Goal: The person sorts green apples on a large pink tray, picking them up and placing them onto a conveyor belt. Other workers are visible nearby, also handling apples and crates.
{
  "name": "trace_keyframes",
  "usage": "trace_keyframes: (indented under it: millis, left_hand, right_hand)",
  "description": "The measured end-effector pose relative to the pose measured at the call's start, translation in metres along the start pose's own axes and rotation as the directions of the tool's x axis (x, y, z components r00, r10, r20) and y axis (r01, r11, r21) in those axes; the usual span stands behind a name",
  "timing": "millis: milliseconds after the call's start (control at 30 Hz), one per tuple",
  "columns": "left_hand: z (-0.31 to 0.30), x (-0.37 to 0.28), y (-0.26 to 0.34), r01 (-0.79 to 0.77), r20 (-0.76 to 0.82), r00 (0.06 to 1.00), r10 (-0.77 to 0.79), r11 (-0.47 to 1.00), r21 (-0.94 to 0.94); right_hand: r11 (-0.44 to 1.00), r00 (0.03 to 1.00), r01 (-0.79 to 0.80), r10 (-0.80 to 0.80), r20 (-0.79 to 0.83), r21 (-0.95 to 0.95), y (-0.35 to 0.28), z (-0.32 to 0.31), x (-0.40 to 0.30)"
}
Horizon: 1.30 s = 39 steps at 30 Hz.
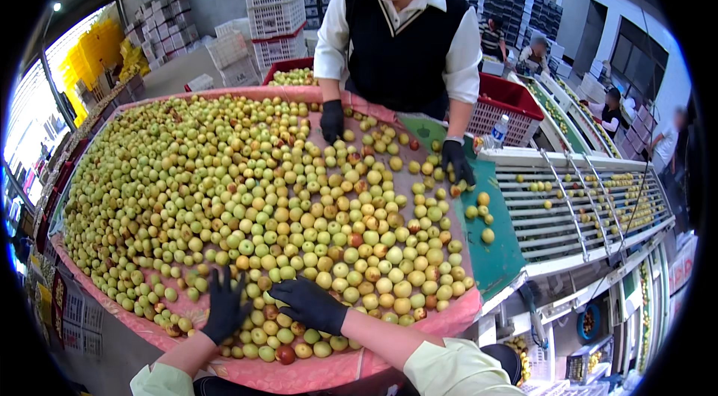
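Many small round green-yellow fruits, some with red or brown patches, lie on a table (185, 295) lined with pink patterned cloth. My left hand (226, 304), in a black glove, rests among the fruits near the table's front edge, fingers spread. To its right, my right hand (310, 304), also black-gloved, lies over the fruits with its fingers pointing left; whether a fruit is under its fingers is hidden. A dark red fruit (285, 354) sits near the edge between my forearms. A few fruits (487, 235) lie on the green sheet (496, 261) at the table's right end.
Across the table a co-worker (404, 54) in black gloves touches fruits. A roller conveyor (583, 211) adjoins the green sheet, with a plastic bottle (499, 130) at its corner. Red crates (507, 107) and stacked white crates (273, 3) stand behind. Several people are at the far right.
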<state>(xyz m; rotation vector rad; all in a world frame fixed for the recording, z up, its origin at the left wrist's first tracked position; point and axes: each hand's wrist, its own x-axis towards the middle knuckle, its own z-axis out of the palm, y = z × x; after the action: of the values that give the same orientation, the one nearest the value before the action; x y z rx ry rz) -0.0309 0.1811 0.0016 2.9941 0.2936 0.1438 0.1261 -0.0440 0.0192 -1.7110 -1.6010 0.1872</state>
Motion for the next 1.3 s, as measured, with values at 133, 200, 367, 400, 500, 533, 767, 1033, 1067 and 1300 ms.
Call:
trace_keyframes:
  millis: [133, 200, 367, 400, 500, 533, 767, 1033, 1067, 1300]
  left_hand:
    - [-0.038, -0.015, 0.071, -0.457, 0.207, 0.862, 0.463, 0.886, -0.08]
    - [-0.037, -0.01, 0.087, -0.549, 0.235, 0.808, 0.54, 0.835, -0.028]
    - [-0.029, 0.043, 0.143, -0.575, 0.224, 0.74, 0.635, 0.769, -0.281]
    - [-0.019, 0.053, 0.152, -0.639, 0.179, 0.732, 0.657, 0.754, -0.155]
    - [0.037, 0.087, 0.192, -0.714, 0.084, 0.697, 0.712, 0.68, 0.167]
    - [0.013, 0.099, 0.222, -0.637, 0.201, 0.765, 0.612, 0.766, 0.092]
    - [0.028, 0.186, 0.233, -0.644, 0.0, 0.765, 0.644, 0.765, 0.026]
    - [-0.028, 0.108, -0.126, 0.683, -0.286, 0.708, -0.646, 0.729, 0.047]
    - [-0.031, 0.102, -0.111, 0.776, -0.346, 0.629, -0.697, 0.593, 0.216]
    - [0.009, 0.145, -0.072, 0.721, -0.32, 0.693, -0.646, 0.624, 0.301]
  right_hand:
    - [0.999, 0.985, -0.027, 0.022, -0.174, -0.025, -0.004, -0.011, -0.002]
    - [0.999, 0.977, -0.031, 0.025, -0.21, -0.028, -0.01, -0.014, 0.003]
    - [0.992, 0.973, -0.071, 0.046, -0.226, -0.104, -0.021, -0.021, 0.002]
    - [0.994, 0.973, -0.061, 0.039, -0.227, -0.092, -0.025, -0.02, 0.004]
    - [0.998, 0.981, -0.054, 0.047, -0.19, -0.029, -0.039, -0.023, 0.004]
    - [0.998, 0.979, -0.042, 0.034, -0.2, -0.038, -0.039, -0.027, 0.006]
    - [0.989, 0.923, -0.123, 0.084, -0.375, -0.08, -0.019, -0.054, -0.004]
    - [0.968, 0.969, -0.202, 0.175, -0.176, -0.147, -0.023, -0.033, -0.005]
    - [0.969, 0.975, -0.196, 0.177, -0.131, -0.15, -0.017, -0.028, -0.011]
    - [0.994, 0.972, -0.009, 0.034, 0.231, -0.109, -0.032, 0.003, -0.008]
